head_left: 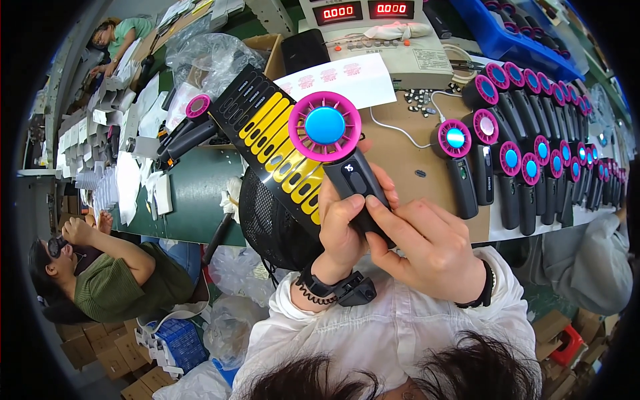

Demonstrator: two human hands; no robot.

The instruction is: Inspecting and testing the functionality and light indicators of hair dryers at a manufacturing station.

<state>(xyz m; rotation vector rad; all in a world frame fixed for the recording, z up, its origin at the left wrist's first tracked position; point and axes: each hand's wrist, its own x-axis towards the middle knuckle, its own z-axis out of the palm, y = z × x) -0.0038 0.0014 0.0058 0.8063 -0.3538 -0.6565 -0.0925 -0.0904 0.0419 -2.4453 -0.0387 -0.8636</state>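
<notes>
A handheld fan with a pink ring, a blue centre and a black handle is tilted up in front of me. My left hand is wrapped round its handle from behind, with the thumb on the front. My right hand grips the handle's lower part, its index fingertip pressing on the front beside my left thumb. Just left of the fan is a black sheet of oval stickers, much of it bare yellow backing. To the right, another pink fan with a lit centre has a white cable at its top.
Rows of pink and black fans fill the table's right side. Behind are a power supply with red digits, a printed white paper and a blue crate. A black mesh bag lies at left. A co-worker sits at lower left.
</notes>
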